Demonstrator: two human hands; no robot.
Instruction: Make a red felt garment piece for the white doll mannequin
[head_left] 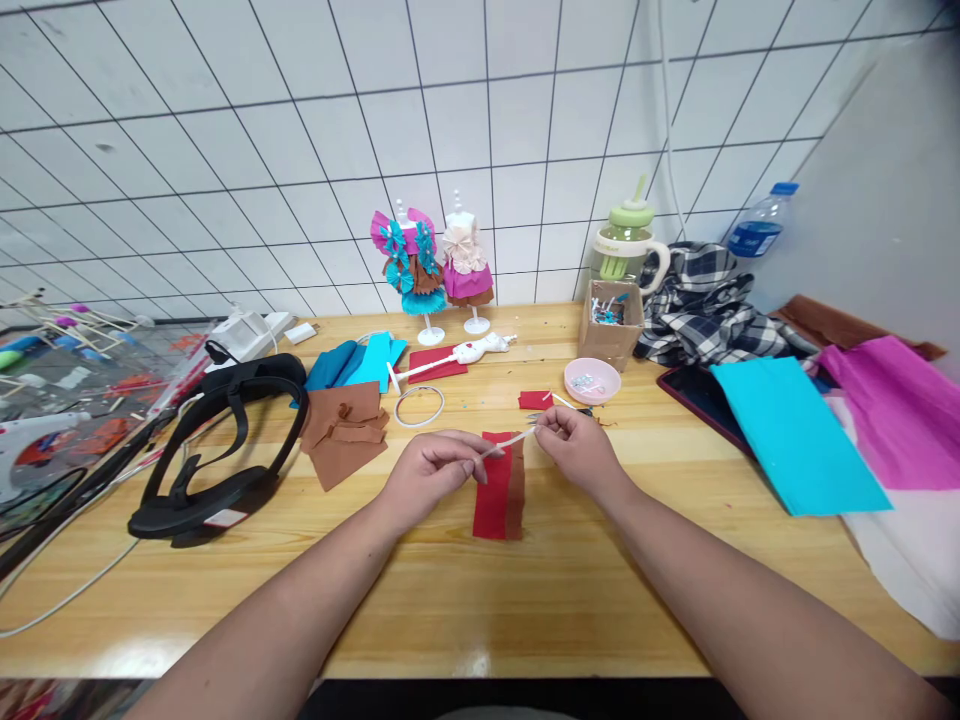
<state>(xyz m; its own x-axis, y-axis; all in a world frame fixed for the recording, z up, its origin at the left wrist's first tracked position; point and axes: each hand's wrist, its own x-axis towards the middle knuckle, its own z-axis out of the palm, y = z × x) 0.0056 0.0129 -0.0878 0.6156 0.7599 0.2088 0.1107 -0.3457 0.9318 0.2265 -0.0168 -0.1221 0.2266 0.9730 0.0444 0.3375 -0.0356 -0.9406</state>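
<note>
My left hand (429, 472) and my right hand (576, 447) each pinch one end of a thin white strip (508, 441), stretched between them just above the wooden table (465, 590). Under the strip lies a red paper piece (493, 490) with a brown strip (516, 490) along its right side. A small red scrap (534, 400) and a pair of scissors (570, 408), partly hidden by my right hand, lie just beyond.
Brown paper pieces (343, 432), a white ring (419, 406), teal paper (358, 362), a pink dish (592, 380), a cardboard box (611, 322), two dressed mini mannequins (442, 265), a black headset (217, 450), cyan (795, 432) and magenta sheets (896, 410), plaid cloth (705, 305).
</note>
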